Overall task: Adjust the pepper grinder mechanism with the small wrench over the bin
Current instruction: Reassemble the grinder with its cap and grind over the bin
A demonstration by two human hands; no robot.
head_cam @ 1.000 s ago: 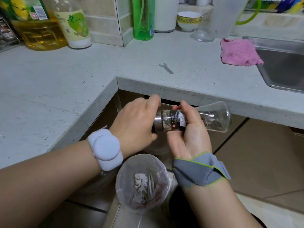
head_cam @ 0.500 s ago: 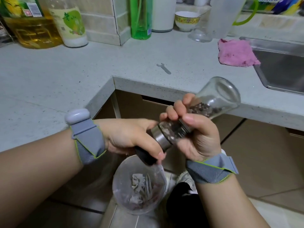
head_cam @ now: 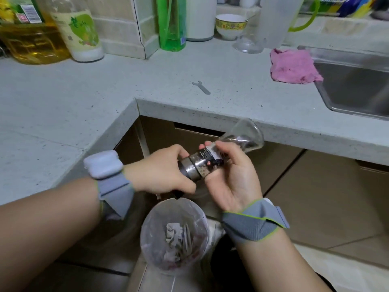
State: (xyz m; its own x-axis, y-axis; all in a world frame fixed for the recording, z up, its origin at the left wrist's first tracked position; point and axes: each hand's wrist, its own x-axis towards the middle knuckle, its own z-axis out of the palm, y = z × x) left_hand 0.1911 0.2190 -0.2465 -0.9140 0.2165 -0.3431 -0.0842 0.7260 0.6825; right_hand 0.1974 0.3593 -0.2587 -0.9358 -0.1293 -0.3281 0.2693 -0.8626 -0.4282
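A glass pepper grinder with a steel collar and black grinding head is held tilted over the bin, glass base up to the right, head pointing down left. My right hand grips the glass body, palm toward me. My left hand is wrapped around the steel collar and black head. The bin stands on the floor directly below, lined with a clear bag and holding crumpled paper. The small grey wrench lies alone on the counter, well beyond both hands.
The L-shaped speckled counter wraps around on the left and ahead. A pink cloth lies beside the steel sink on the right. Oil bottles, a green bottle, a bowl and a glass lid line the back wall.
The grinder has swung from lying level to tilted head-down over the bin. My left hand twisted on the head, and my right hand turned palm-up around the glass body.
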